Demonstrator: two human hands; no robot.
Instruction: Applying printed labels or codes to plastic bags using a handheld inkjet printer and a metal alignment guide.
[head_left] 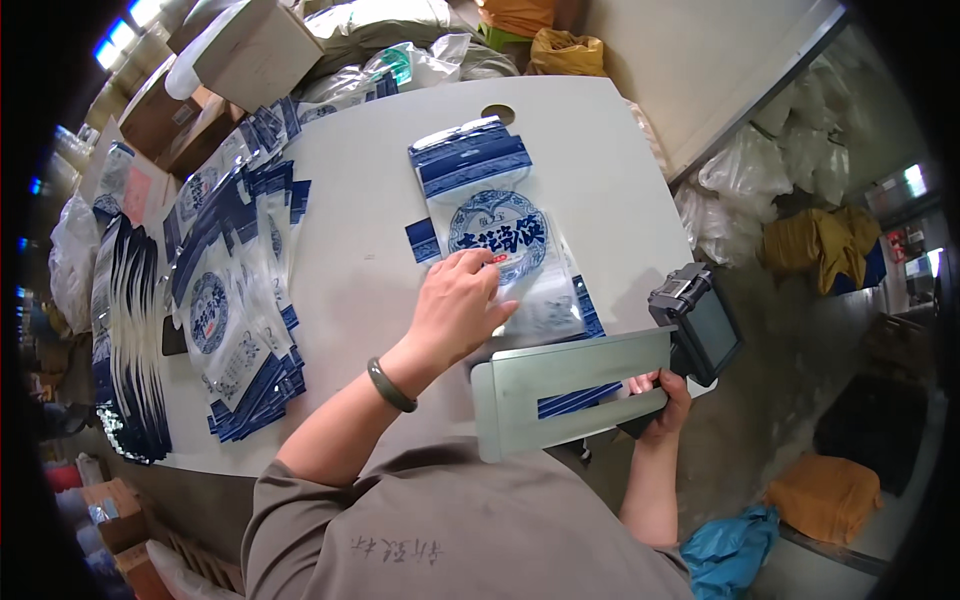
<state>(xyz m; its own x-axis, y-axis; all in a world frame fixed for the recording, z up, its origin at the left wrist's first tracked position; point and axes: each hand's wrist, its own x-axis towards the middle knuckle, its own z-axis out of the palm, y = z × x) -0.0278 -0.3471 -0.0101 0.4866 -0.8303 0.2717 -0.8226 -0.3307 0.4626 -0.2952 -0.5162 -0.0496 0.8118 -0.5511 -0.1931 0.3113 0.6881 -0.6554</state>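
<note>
While our left hand rests loosely spread on the bags, we've our right hand curled round the handheld device by the table's near-right corner!

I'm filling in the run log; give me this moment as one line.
left hand: on blue-and-white pouch | right hand: gripping handheld device with metal frame | rest: more pouches on white table, person's left

Toward the far edge of the white tabletop, flat plastic pouches bear deep-blue bands and an ornate blue roundel on white; the rectangular metal frame is pale grey-green, its boxy screen unit black.
</note>
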